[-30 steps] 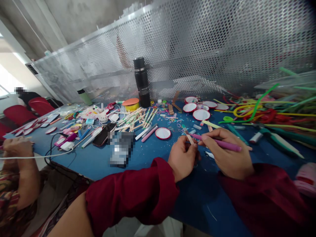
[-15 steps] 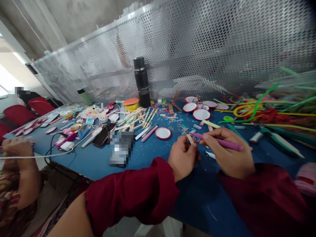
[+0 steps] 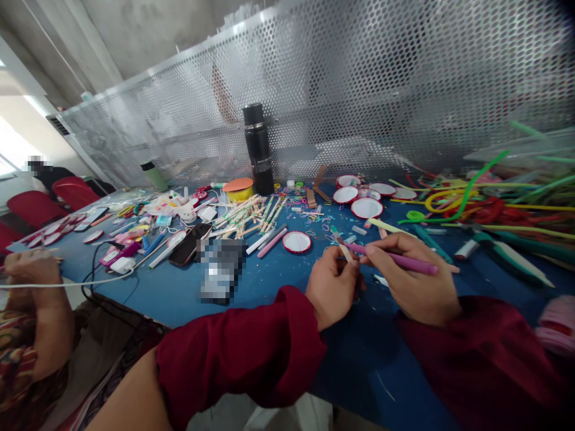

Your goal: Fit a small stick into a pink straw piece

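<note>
Between the thumb and fingers of my left hand is a small wooden craft stick, its far end coloured green. My right hand grips a purple marker pen like a pencil, and the pen's tip meets the stick near its middle. A white pen cap or similar small piece lies on the table between my hands. Left of them is a round white lid with a red rim, beside a pink marker.
A black flask stands by the perforated metal screen. Craft sticks and phones lie to the left. Green-handled pliers and coloured pipe cleaners are at the right. Another person's hands are at the far left.
My right hand and the marker have shifted slightly left, so the tip sits further across the stick. My left hand stays almost still.
</note>
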Demonstrator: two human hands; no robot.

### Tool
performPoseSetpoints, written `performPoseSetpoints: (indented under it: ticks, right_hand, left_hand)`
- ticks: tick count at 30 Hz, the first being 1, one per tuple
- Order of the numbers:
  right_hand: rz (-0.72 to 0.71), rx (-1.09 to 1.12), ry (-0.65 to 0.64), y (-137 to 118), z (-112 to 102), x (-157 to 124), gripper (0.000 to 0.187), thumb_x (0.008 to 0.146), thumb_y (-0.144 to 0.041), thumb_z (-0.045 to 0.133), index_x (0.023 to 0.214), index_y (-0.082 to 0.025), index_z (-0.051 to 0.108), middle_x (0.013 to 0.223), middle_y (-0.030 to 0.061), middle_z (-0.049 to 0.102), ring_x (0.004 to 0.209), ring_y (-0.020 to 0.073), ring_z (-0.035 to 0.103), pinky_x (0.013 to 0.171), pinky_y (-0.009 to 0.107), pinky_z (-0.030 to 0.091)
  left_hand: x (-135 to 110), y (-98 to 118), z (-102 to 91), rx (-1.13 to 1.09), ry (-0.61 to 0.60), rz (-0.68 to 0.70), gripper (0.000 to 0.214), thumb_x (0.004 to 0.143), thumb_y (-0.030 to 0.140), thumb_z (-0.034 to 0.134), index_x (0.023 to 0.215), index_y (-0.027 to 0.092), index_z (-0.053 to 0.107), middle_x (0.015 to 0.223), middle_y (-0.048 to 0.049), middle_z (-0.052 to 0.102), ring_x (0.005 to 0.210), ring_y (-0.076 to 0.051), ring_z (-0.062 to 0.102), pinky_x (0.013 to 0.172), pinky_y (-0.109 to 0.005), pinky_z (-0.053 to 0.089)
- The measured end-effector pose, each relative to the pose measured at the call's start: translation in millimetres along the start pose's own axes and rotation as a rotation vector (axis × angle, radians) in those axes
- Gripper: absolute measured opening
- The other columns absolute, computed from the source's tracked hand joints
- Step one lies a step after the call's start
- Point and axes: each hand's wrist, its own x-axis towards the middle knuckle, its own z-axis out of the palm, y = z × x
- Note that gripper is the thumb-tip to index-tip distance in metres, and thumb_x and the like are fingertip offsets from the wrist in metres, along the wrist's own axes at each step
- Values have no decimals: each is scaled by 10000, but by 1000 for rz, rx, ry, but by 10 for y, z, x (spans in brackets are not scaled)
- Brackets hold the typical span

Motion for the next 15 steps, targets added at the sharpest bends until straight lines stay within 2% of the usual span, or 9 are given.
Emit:
performPoseSetpoints:
  ticks: [4,8,15]
  right_hand:
    - [48,7,-5,7,-4,-6,170,787,-438,590,721,-280,583,665,-4,678,660,219,657,643,357,491]
    - [-17,-12,-15,0,-6,-2,173,783,-428,581,683,-286,572,661,1,668,672,229,641,667,377,489]
    - [-8,-16,6,-2,-7,-4,182,784,-437,583,693,-280,577,651,-10,671,661,223,648,673,372,493]
  left_hand:
    - [2,-4,-2,32,-26,43,206,933,384,464,1020,200,496,631,30,546,461,-71,454,442,-176,340]
    - [-4,9,-1,46,-24,28,210,933,379,461,1031,198,500,640,26,548,469,-71,462,447,-176,341]
    - [-14,32,-5,42,-31,31,216,932,394,467,1014,197,493,639,25,546,461,-70,452,437,-178,329]
